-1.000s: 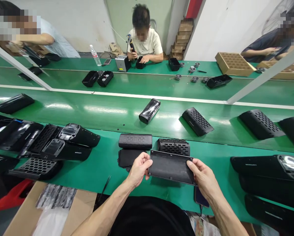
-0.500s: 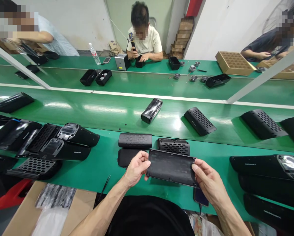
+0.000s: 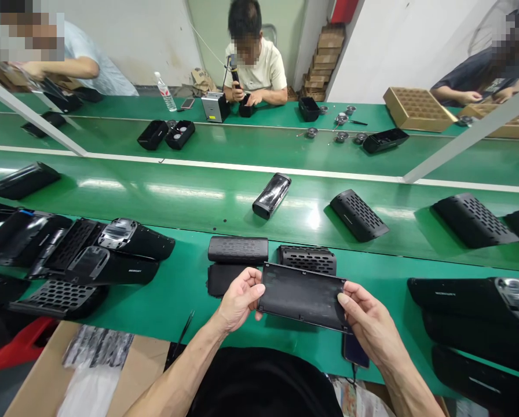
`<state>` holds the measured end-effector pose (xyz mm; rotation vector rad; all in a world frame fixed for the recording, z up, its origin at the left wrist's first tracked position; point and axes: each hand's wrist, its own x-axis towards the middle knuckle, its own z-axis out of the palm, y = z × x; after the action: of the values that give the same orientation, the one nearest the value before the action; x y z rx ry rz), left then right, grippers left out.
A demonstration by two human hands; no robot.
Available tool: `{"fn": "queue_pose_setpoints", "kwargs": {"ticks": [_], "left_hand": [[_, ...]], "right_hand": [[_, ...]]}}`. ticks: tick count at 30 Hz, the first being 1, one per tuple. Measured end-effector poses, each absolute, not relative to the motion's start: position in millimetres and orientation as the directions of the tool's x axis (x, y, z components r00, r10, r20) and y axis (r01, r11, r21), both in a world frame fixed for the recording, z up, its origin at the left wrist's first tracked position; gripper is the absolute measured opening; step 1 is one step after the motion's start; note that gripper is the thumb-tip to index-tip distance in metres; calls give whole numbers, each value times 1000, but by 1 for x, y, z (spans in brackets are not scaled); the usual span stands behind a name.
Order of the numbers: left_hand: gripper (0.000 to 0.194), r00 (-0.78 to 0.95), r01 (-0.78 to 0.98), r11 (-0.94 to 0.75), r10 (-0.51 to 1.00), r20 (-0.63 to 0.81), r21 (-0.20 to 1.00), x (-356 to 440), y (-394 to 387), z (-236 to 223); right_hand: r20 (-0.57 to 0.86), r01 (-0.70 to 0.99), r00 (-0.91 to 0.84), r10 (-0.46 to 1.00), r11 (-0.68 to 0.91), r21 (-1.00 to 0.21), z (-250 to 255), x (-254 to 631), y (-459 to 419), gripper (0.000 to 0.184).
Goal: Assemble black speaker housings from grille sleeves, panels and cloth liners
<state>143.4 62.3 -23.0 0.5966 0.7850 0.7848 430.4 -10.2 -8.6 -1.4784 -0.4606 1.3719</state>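
Note:
A flat black plastic panel [image 3: 303, 296] with small clips along its edges is held level above the green bench. My left hand [image 3: 242, 296] pinches its left end between thumb and fingers. At the opposite end, my right hand [image 3: 364, 310] grips the corner the same way. Just beyond the panel lie a slotted black cover [image 3: 237, 249] and a second slotted black housing [image 3: 308, 259]. A piece of black cloth-like material [image 3: 225, 279] sits partly behind my left hand. Under the right end of the panel is a phone [image 3: 355, 349], partly hidden, with a cable plugged in.
Black housings [image 3: 124, 266] are piled at left, and more printed ones [image 3: 468, 298] at right. Perforated housings [image 3: 358, 215] rest on the green conveyor [image 3: 190, 200]. Tweezers [image 3: 185, 327] lie near the front edge, beside a cardboard box [image 3: 144, 365]. Co-workers sit across the line.
Housings on the conveyor have shifted slightly to the right. Both hands keep the panel in nearly the same place.

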Motion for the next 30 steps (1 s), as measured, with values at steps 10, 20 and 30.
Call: {"fn": "queue_pose_setpoints", "kwargs": {"ticks": [10,20,30], "left_hand": [[40,440,-488,602,795,-417,633,141,75,-19],[82,390,-710,396,910,-143,583,161,99,-22],[72,340,-807,394,919,-200,439,73,125,-70]], "right_hand": [[-557,-479,235,797,-404,-779,-9,422,9,28],[-516,-525,29,856,-426,-737,-7,368,73,34],[-549,-117,340,763,-545,-830,-103,372,324,32]]}}
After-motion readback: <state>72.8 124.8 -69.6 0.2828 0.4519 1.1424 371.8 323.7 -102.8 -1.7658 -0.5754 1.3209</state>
